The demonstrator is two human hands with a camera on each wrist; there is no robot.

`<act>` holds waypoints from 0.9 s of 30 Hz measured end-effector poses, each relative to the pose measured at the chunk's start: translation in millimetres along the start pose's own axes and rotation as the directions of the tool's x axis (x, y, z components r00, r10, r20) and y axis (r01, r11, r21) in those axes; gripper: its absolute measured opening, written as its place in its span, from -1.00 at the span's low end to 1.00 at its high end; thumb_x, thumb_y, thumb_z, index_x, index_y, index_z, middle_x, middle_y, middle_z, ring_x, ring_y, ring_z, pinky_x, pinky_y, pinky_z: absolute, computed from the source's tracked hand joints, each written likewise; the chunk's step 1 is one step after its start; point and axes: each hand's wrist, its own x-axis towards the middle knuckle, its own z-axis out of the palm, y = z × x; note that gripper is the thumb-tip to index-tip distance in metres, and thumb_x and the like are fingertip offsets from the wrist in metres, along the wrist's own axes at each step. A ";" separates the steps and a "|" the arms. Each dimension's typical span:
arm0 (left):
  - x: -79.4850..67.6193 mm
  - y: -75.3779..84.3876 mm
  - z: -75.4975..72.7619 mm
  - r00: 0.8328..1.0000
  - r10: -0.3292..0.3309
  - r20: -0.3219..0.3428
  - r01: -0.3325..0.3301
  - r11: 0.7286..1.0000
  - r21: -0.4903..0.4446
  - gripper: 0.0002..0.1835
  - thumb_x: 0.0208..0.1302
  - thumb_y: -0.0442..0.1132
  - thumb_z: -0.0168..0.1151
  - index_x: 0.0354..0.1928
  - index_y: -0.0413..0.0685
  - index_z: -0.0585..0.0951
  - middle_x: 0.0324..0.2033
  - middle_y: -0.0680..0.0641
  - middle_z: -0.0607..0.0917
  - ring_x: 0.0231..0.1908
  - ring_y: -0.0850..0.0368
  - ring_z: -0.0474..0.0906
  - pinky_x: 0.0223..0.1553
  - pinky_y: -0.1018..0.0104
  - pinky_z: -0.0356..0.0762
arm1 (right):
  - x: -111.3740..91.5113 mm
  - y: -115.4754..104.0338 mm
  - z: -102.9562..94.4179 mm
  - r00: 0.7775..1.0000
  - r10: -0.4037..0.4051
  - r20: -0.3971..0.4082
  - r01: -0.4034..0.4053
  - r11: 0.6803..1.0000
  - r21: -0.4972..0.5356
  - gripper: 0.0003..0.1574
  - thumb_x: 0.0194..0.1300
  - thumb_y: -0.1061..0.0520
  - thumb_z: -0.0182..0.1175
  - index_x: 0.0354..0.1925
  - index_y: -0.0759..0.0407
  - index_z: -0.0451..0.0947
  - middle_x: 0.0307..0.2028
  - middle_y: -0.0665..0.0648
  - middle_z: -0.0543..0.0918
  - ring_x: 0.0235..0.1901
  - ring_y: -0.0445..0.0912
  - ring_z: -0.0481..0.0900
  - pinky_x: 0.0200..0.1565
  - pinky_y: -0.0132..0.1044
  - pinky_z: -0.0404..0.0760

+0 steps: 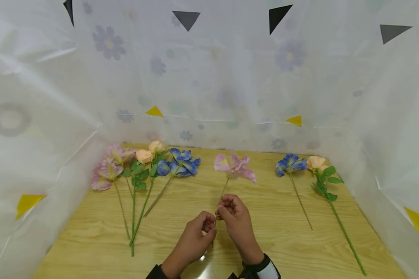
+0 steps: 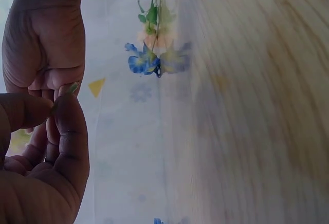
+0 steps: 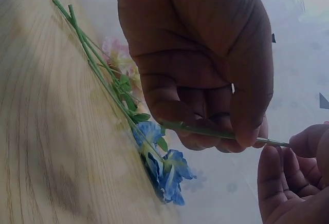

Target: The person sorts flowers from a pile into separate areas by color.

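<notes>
Both hands hold an artificial pink flower (image 1: 234, 166) near the middle of the wooden table, its bloom pointing away from me. My left hand (image 1: 197, 234) pinches the lower part of its thin stem between thumb and fingers. Just above it, my right hand (image 1: 235, 221) pinches the same stem closer to the bloom. In the right wrist view the green stem (image 3: 205, 131) runs from the left hand (image 3: 200, 54) to the right hand (image 3: 303, 178). A short bit of stem (image 2: 73, 87) shows by the left fingertips in the left wrist view.
Pink flowers (image 1: 106, 170), peach roses (image 1: 144, 156) and blue flowers (image 1: 181, 164) lie grouped at left, some stems crossing. A blue flower (image 1: 291, 164) and a peach rose (image 1: 317, 162) lie at right. Whitish sheets (image 1: 209, 77) enclose the table (image 1: 265, 240).
</notes>
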 end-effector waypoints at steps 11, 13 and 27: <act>-3.0 -0.1 -4.0 0.998 -0.040 0.051 0.039 0.999 0.024 -0.84 0.28 -0.26 0.14 -0.13 -0.13 0.52 -0.34 0.00 0.58 -0.37 0.23 0.53 -0.38 0.33 0.59 | 8.2 -1.6 -16.2 0.999 0.026 -0.039 -0.035 0.973 -0.229 -0.83 0.28 0.25 0.10 -0.13 0.14 0.48 -0.30 0.22 0.53 -0.39 -0.01 0.55 -0.40 -0.17 0.65; -5.1 -2.4 -13.0 0.996 -0.065 0.053 0.062 0.997 0.046 -0.81 0.30 -0.20 0.14 -0.11 -0.11 0.52 -0.32 -0.01 0.57 -0.35 0.22 0.53 -0.37 0.31 0.59 | 15.6 -0.4 -29.1 0.999 -0.014 -0.047 -0.006 0.917 -0.399 -0.83 0.29 0.22 0.09 -0.13 0.09 0.49 -0.32 0.16 0.57 -0.45 -0.07 0.53 -0.44 -0.20 0.61; -23.9 -33.2 -117.6 0.954 -0.185 -0.237 0.261 0.901 0.348 -0.74 0.28 -0.24 0.17 -0.04 -0.19 0.55 -0.22 -0.11 0.59 -0.25 0.10 0.52 -0.23 0.11 0.58 | 92.1 15.5 -141.8 0.996 -0.087 0.004 0.043 0.451 -0.892 -0.75 0.21 0.33 0.02 -0.13 0.37 0.49 -0.56 0.19 0.56 -0.79 -0.13 0.27 -0.72 -0.30 0.21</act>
